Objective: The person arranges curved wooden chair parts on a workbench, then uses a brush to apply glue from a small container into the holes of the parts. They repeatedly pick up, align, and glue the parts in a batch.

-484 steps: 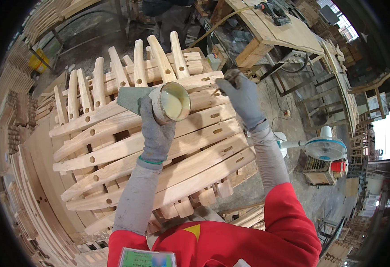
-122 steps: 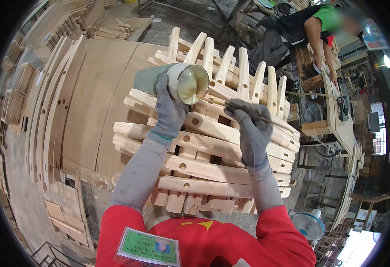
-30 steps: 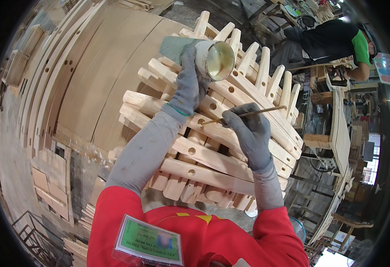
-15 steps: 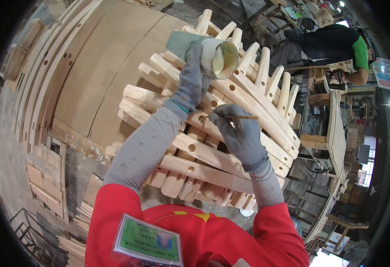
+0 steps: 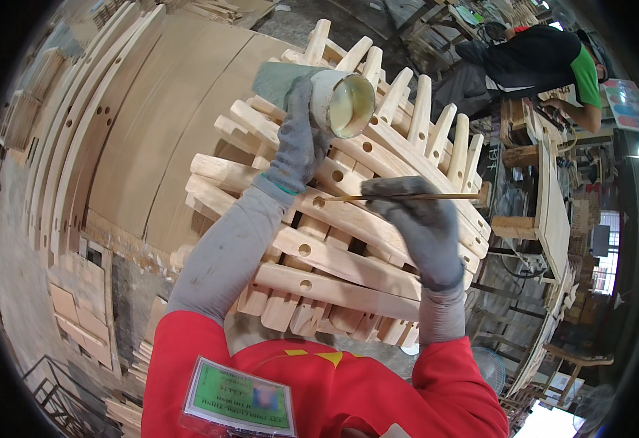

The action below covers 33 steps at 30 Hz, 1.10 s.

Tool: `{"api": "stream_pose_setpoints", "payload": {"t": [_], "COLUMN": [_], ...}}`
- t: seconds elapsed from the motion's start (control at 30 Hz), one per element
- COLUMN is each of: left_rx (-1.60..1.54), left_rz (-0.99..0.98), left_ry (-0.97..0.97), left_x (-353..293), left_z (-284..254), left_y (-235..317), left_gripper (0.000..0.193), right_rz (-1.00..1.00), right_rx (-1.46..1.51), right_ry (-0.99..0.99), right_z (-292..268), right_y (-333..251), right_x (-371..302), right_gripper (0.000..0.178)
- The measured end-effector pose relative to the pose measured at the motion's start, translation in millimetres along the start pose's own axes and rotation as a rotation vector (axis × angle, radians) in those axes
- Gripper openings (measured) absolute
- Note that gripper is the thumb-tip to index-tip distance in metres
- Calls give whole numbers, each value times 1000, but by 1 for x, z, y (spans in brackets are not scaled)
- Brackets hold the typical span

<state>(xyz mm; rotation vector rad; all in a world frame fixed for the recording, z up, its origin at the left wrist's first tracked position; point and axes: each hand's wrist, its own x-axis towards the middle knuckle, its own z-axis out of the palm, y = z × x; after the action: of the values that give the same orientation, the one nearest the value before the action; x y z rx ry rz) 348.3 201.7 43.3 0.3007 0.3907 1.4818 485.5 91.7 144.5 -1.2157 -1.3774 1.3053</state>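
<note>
A tilted white cup (image 5: 343,106) with pale, creamy liquid inside is in the gloved grip of my left hand (image 5: 301,135). A greenish-grey flat piece (image 5: 275,82) sticks out beside the cup on its far left. My gloved right hand (image 5: 425,223) pinches a thin wooden stick (image 5: 414,196). Its tip points left and is at the round hole of a pale wooden slat (image 5: 356,213); I cannot tell whether it touches. Several such slats lie stacked crosswise under both hands, with round holes near their ends.
Brown cardboard (image 5: 188,95) covers the surface on the left, with long curved wooden rails (image 5: 89,135) along it. At the upper right a person (image 5: 534,62) in a black and green shirt works by a wooden bench (image 5: 549,197).
My right hand has moved right and turned, so the stick now reaches left to the slat's hole. The cup and my left hand have shifted slightly left and down in view.
</note>
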Motion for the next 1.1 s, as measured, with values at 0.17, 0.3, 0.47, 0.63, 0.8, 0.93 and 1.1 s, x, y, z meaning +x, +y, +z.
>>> {"api": "stream_pose_setpoints", "payload": {"t": [0.17,0.3,0.47,0.63,0.8,0.93,1.1], "left_rx": [48,96,47,113,54,-9,89], "left_rz": [-55,-96,-167,-23,-69,-161,-130], "left_ry": [-47,-177,-124,-26,-19,-50,-51], "left_x": [-1,-8,-8,-4,-4,-8,-12], "left_z": [-4,6,6,-3,4,4,9], "left_y": [3,4,6,1,1,3,4], "left_gripper": [45,44,47,49,50,48,48], "right_rz": [-231,-564,-533,-456,-449,-400,-362], "right_rx": [58,-129,-240,-342,163,166,210], "right_ry": [254,304,312,192,168,236,241], "right_z": [-19,-25,-23,-9,-11,-18,-10], "right_y": [-21,11,35,34,31,40,48], "right_x": [15,45,46,15,-2,14,10], "right_gripper": [11,9,13,13,16,18,17]}}
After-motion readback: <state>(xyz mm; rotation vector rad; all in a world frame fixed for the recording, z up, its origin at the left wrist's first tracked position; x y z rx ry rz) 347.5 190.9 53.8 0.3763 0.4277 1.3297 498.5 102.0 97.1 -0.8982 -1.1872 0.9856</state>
